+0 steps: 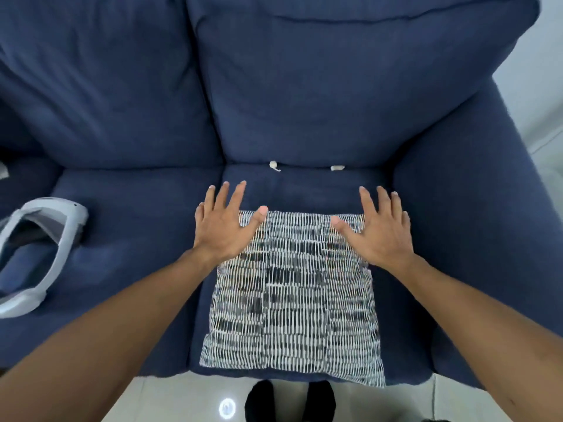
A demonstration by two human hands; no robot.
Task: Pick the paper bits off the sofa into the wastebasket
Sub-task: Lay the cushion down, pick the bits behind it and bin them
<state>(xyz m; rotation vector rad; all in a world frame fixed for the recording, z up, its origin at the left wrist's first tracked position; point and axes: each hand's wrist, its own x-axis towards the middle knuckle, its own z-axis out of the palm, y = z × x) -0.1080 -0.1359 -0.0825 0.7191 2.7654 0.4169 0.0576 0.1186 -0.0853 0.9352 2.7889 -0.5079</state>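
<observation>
Two small white paper bits lie at the back of the navy sofa's (131, 214) right seat, where it meets the back cushion: one bit (274, 166) on the left, another bit (337, 168) on the right. My left hand (224, 226) and my right hand (379, 231) are spread flat, fingers apart, over the far corners of a black-and-white patterned cushion (292, 300) lying on the seat. Both hands hold nothing and sit a short way in front of the bits. No wastebasket is in view.
A white plastic frame-like object (36, 254) rests on the left seat, near the frame's edge. The sofa's right armrest (475, 226) rises beside the cushion. Pale tiled floor (170, 400) and my dark-socked feet (289, 400) show below the seat's front edge.
</observation>
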